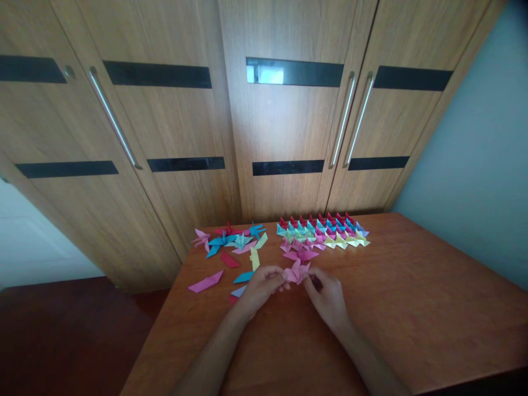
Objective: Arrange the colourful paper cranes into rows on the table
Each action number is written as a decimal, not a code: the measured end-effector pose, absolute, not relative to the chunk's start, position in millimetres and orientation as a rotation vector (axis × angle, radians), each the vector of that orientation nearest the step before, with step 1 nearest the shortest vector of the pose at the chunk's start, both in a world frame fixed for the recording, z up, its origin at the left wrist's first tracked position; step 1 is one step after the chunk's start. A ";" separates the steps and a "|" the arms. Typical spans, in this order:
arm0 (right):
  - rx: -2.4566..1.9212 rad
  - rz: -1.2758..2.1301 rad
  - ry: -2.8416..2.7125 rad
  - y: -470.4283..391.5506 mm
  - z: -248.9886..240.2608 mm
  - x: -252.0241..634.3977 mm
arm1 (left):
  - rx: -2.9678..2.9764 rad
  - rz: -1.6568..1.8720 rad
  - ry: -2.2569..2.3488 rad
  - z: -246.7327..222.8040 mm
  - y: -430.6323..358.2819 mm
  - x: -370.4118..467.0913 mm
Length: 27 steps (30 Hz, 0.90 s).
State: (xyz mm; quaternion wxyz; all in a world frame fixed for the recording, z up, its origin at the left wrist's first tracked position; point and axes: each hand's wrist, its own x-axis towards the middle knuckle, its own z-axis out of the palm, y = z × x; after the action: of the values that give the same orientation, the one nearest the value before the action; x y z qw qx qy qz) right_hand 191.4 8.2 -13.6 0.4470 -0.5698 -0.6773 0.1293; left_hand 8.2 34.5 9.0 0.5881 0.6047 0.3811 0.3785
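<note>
Between my two hands is a light pink origami crane [297, 271], held just above the table. My left hand [266, 286] pinches its left wing tip, and my right hand [325, 292] pinches the right side; both hands have their fingers closed. Just behind it lies a darker pink paper crane [301, 255]. Farther back stand several rows of folded paper pieces [322, 231] in red, blue, mint, pink and yellow. To the left of my left hand lie loose folded papers, among them a blue strip [243, 276] and a pink piece [206, 281].
The brown wooden table [433, 297] reaches back to a wardrobe [284, 126] with metal handles. A loose group of paper cranes [225, 240] lies at the table's back left. A pale blue wall [474, 176] rises on the right, and the dark floor [74, 330] shows at left.
</note>
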 end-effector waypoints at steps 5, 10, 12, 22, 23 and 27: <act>-1.566 0.117 -1.681 16.5 -16.9 221.1 | 1.390 0.857 0.953 7.0 36.0 9.3; -2.014 -0.217 -1.738 27.9 -15.2 262.8 | 1.367 0.842 0.975 5.8 36.1 10.9; -2.136 -0.268 -1.787 31.8 -13.4 273.2 | 1.364 0.836 0.990 6.8 35.2 11.7; -2.255 -0.170 -1.880 47.8 -10.7 270.8 | 1.379 0.823 0.997 7.1 33.6 14.2; -2.251 -0.163 -1.882 49.2 -10.7 269.4 | 1.382 0.824 1.000 7.6 33.5 14.2; -2.237 -0.174 -1.876 52.8 -10.7 266.1 | 1.391 0.817 1.014 9.2 33.1 13.5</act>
State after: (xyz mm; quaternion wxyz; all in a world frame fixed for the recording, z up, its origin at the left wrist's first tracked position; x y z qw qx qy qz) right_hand 266.1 52.8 -10.7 0.1086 -0.7603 -0.6377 -0.0590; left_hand 13.5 33.1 9.2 0.5795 0.5950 0.4337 0.3493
